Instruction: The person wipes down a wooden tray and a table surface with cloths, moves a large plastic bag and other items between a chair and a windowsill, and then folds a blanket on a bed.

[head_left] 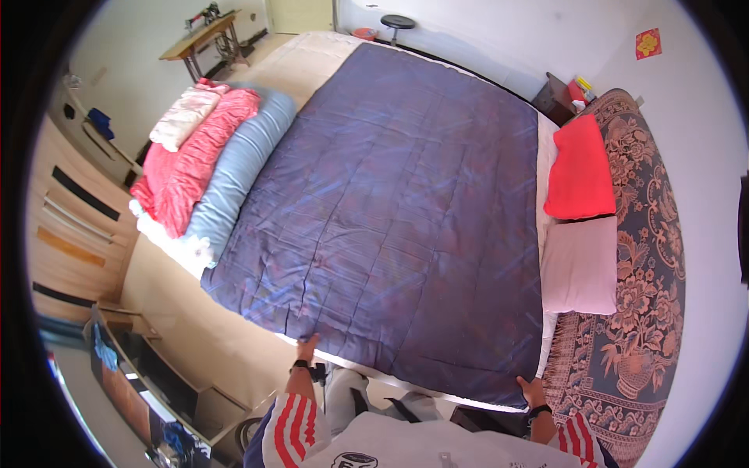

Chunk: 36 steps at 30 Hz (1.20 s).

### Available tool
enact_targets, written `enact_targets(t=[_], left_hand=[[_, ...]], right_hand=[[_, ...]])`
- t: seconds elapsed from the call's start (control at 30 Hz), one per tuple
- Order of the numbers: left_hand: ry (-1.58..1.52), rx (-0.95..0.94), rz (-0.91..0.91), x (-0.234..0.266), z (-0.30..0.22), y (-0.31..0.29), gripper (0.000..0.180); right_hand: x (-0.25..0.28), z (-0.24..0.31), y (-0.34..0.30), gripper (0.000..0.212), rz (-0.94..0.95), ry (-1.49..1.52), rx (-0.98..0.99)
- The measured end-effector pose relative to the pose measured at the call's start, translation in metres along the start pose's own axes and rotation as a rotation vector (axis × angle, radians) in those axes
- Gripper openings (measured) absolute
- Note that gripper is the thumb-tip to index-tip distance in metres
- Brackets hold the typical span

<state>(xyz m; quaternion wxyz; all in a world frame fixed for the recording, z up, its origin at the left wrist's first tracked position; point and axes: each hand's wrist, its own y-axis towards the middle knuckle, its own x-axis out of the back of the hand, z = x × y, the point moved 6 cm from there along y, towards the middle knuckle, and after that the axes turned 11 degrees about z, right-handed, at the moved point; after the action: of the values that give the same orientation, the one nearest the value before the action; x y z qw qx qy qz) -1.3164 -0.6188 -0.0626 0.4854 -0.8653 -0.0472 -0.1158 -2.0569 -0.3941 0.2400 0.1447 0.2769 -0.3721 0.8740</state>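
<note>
A dark purple-blue quilt (398,203) with stitched lines lies spread over most of the bed. My left hand (307,348) is at its near edge, with the fingers closed on the border. Farther right, near the quilt's near right corner, my right hand (533,391) also grips the edge, its thumb side showing. The fingertips of both hands are partly hidden by the fabric. Between my hands, a strip of white mattress edge (390,380) shows below the quilt.
Folded blue, red and white bedding (246,168) is piled at the bed's left end. A red pillow (580,168) and a pink pillow (581,265) lie at the right, before a patterned cloth-covered headboard (647,312). A stool (398,23) and sewing machine table (199,39) stand beyond.
</note>
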Motion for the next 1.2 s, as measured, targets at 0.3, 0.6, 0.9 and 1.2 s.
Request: enact_targets(t=[0.3,0.6,0.9,1.2], left_hand=[[-0.521,0.082,-0.44,0.196,-0.094,0.062,0.07],[-0.822,-0.199,-0.484,0.254,-0.193,0.067,0.067],[-0.539,-0.149,-0.598,0.298,-0.208,-0.019,0.067],[-0.532,-0.443,-0.629,0.331,-0.188,-0.147,0.056]], right_hand=[[0.028,0.116,-0.046,0.044,-0.16,-0.385,-0.2],[0.031,0.177,-0.047,0.043,-0.334,-0.391,-0.134],[0.064,0.056,-0.071,0.055,-0.399,0.016,0.008],[0.146,0.043,-0.175,0.045,-0.516,-0.149,0.168]])
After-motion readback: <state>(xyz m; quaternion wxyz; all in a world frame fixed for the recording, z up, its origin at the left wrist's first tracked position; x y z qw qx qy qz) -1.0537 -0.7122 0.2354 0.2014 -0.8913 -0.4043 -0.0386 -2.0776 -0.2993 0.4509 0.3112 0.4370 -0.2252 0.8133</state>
